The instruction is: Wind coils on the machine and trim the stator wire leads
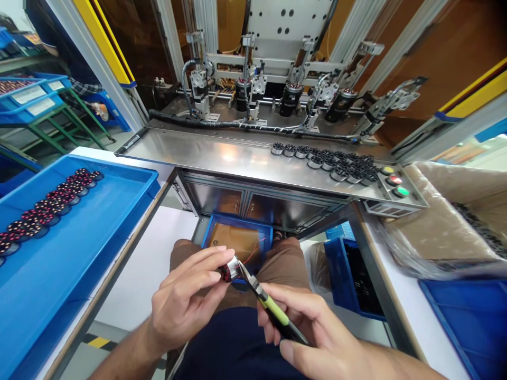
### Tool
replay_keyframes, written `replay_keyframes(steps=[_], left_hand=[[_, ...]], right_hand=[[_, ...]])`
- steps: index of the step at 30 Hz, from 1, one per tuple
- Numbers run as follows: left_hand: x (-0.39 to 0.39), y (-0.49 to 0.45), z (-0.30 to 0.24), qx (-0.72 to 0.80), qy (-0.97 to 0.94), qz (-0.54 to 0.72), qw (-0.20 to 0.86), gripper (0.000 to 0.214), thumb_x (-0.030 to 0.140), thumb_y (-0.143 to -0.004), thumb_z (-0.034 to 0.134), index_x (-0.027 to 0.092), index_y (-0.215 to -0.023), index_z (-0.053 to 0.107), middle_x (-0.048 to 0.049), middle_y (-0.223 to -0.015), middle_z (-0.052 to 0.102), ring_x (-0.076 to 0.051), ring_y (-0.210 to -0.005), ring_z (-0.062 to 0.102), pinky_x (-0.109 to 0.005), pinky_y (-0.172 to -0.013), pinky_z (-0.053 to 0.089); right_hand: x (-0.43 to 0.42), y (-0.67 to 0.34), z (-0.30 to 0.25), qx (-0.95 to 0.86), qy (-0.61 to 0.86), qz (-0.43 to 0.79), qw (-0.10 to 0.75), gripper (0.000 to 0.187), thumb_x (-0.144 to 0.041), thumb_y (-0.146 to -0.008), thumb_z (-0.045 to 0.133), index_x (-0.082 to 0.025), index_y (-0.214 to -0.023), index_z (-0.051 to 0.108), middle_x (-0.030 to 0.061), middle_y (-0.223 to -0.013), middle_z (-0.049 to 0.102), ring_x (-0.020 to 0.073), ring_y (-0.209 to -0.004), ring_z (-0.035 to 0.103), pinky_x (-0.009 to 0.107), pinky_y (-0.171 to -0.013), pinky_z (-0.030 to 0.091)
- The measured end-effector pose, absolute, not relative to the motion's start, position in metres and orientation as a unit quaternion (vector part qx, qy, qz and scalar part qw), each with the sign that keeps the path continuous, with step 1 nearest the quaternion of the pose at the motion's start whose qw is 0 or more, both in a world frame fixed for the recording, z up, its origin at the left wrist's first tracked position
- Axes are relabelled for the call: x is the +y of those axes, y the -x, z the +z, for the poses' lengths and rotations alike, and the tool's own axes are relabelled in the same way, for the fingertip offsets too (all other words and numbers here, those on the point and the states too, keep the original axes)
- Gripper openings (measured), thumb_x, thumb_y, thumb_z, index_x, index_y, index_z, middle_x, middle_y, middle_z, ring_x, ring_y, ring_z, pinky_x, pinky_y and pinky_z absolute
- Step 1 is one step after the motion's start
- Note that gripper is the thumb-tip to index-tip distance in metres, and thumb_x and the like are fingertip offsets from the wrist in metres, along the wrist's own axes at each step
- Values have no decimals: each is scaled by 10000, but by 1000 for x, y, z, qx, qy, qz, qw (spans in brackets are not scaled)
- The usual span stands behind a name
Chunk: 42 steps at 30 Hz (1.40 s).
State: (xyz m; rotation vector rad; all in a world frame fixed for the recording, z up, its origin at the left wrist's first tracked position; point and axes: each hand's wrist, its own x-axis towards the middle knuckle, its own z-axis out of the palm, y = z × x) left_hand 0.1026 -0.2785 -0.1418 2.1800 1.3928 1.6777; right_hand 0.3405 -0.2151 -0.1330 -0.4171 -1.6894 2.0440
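Pinched in the fingers of my left hand (190, 295) is a small round motor part (231, 268), with a silvery rim and dark red and black windings. My right hand (317, 324) is closed around pliers (273, 307) with green and black handles. The tips of their jaws are at the motor part's silvery side; whether they grip anything there I cannot tell. Thin red wire (253, 252) shows just beyond the jaws. Below both hands, between my knees, sits a blue bin (206, 236) with a brown bottom.
To the left, a large blue tray (106, 221) holds rows of wound motor parts (51, 206). Ahead, black and silver rings (336, 164) lie on the machine's metal ledge (190, 150), beside push buttons (401, 192). A lined box (435, 232) and blue bins stand right. A person (67, 47) is far left.
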Motion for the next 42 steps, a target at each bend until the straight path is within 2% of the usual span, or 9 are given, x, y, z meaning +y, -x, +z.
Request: replay_keyframes(steps=[6, 12, 15, 21, 25, 29, 32, 37, 42], left_hand=[[-281, -102, -145, 452, -697, 554, 41, 634, -156, -674, 731, 158, -1191, 540, -141, -1201, 752, -223, -1115, 720, -392, -966, 623], [-282, -103, -148, 460, -695, 552, 32, 669, -153, -661, 739, 161, -1215, 536, -142, -1191, 755, -248, -1105, 726, -427, -949, 631], [-281, -103, -147, 461, -694, 554, 15, 675, -128, -676, 747, 170, -1244, 536, -135, -1176, 762, -255, -1068, 742, -441, -918, 646], [-279, -102, -145, 485, -717, 496, -68, 555, -45, -732, 769, 177, -1223, 635, -100, -1157, 756, -229, -1052, 738, -377, -907, 653], [-282, -101, -147, 507, -716, 469, -103, 500, -30, -738, 775, 180, -1180, 678, -82, -1149, 751, -212, -1013, 744, -351, -906, 651], [-284, -101, -150, 503, -712, 476, -114, 585, -55, -700, 789, 187, -1220, 677, -76, -1167, 755, -216, -1009, 740, -377, -932, 638], [-283, -100, -153, 505, -656, 560, -10, 586, -16, -708, 804, 214, -1232, 674, -70, -1121, 771, -225, -1030, 733, -376, -913, 638], [-274, -97, -160, 470, -473, 672, 322, 563, 463, -792, 786, 328, -1308, 607, -53, -981, 791, -177, -809, 747, -287, -711, 647], [-271, -92, -167, 464, -450, 656, 390, 624, 597, -811, 691, 379, -1377, 545, -59, -1066, 768, -164, -779, 716, -290, -707, 637]], right_hand=[[-215, -338, -134, -625, 167, 731, 218, 765, 16, -774, 556, -366, -1437, 520, 27, -965, 638, 111, -737, 602, 268, -686, 517], [-212, -334, -130, -697, 199, 649, 231, 645, -9, -765, 575, -261, -1357, 620, -15, -755, 592, 105, -676, 508, 231, -647, 451], [-212, -338, -133, -676, 225, 660, 240, 606, -38, -806, 593, -263, -1368, 605, 4, -814, 627, 113, -707, 551, 241, -683, 482], [-211, -351, -141, -599, 251, 707, 279, 525, -192, -905, 653, -360, -1395, 567, 30, -967, 675, 124, -747, 606, 277, -717, 524], [-213, -354, -144, -580, 257, 715, 294, 486, -264, -910, 679, -330, -1382, 588, 36, -948, 669, 126, -735, 594, 283, -700, 517], [-216, -354, -149, -560, 263, 729, 294, 498, -239, -896, 685, -287, -1383, 589, 42, -943, 659, 125, -750, 594, 288, -715, 509], [-218, -353, -152, -548, 259, 741, 289, 507, -227, -887, 683, -268, -1384, 588, 40, -932, 643, 120, -756, 580, 282, -719, 503], [-218, -352, -155, -535, 256, 757, 274, 513, -267, -878, 686, -255, -1382, 588, 45, -943, 628, 126, -779, 568, 300, -760, 503], [-219, -355, -158, -530, 270, 761, 258, 546, -352, -867, 700, -229, -1386, 584, 56, -933, 622, 144, -761, 556, 325, -744, 506]])
